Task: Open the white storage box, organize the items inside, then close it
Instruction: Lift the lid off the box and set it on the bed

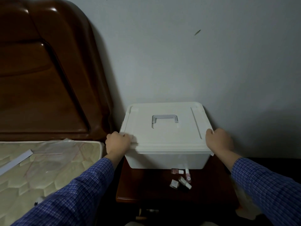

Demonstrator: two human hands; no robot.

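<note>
No text can be read; the small bottles' [181,178] labels are too blurred.

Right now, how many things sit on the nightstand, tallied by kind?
White storage box, lid on, both hands at its sides: 1
Small nail polish bottles in front of the box: 4, at and
Total: 5

Dim, soft — wide-angle edge warp
</note>
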